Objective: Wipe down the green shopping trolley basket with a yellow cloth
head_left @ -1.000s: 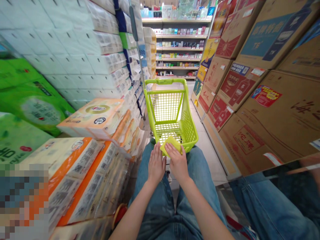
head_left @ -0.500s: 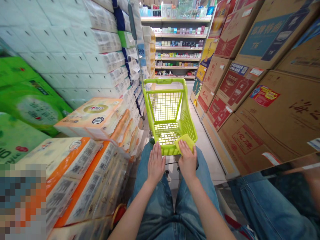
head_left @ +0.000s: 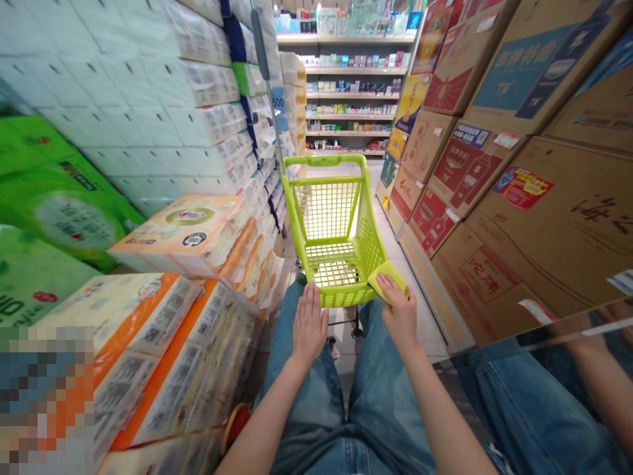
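A small lime-green shopping cart (head_left: 341, 198) stands in the aisle just in front of my knees. My right hand (head_left: 399, 313) presses a yellow-green cloth (head_left: 384, 274) against the cart's near right corner, fingers laid over the cloth. My left hand (head_left: 309, 324) lies flat on my left knee, fingers stretched out and holding nothing, just below the cart's near rim. I wear blue jeans (head_left: 346, 409).
Stacked tissue and paper packs (head_left: 163, 290) wall the left side. Brown cardboard cartons (head_left: 519, 198) are piled along the right. Product shelves (head_left: 353, 86) close the far end of the narrow tiled aisle (head_left: 415, 297).
My right hand has slid the cloth rightwards along the cart's near rim, from the middle to the right corner. The left hand has stayed on my knee.
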Available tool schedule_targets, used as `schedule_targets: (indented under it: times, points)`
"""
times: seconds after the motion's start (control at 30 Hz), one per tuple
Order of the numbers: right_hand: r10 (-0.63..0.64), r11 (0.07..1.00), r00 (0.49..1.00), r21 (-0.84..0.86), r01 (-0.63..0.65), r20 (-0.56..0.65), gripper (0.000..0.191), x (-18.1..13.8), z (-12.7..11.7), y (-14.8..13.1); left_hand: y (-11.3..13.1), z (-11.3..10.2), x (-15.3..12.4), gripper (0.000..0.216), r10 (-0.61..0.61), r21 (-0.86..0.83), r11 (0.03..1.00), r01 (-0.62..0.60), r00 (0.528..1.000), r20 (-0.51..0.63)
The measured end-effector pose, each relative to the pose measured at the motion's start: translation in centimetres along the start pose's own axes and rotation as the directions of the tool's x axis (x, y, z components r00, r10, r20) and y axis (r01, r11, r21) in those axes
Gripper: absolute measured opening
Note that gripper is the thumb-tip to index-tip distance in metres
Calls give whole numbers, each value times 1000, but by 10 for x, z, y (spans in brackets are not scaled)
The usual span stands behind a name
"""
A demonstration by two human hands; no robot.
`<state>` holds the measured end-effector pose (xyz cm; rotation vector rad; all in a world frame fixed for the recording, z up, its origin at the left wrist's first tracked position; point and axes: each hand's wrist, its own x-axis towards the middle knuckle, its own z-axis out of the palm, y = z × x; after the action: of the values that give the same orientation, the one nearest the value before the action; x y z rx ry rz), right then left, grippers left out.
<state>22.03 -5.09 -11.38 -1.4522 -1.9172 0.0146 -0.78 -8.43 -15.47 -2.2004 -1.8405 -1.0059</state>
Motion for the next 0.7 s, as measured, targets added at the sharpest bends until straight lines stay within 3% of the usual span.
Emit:
schedule_targets:
  times: [0.07,0.13,0.23,0.33,0.43,0.53,0.6,0.7]
  points:
    - [43,999,998,-8,-43,-39,67,1,0,11,0,1,0,68,0,-17,1000,0,1000,-9]
    - [74,997,995,-20,-76,-67,67,1,5,3,0,1,1,68,-2,-31,1000,1,1000,-14]
    - [72,997,996,-33,-74,-59,68,-1,22,-37,-1,2,1,68,-1,-39,999,0,1000,-15]
    - [-43,998,998,41,42,37,65,-4,41,-87,-3,1,-1,67,-2,-49,999,2,1000,-8]
    - [-134,986,988,113,125,79,61,-5,50,-114,-3,-1,-2,65,4,-49,999,-4,1000,11]
    - [-205,973,973,129,190,109,64,-4,41,-102,-2,-3,-1,65,2,-29,1000,-1,1000,12]
    - [-215,974,970,103,203,114,67,-3,27,-75,-1,-3,-1,66,-2,-24,1000,2,1000,7]
    - [-124,992,991,31,123,44,69,0,9,-23,1,-3,0,67,-7,-25,1000,7,1000,6]
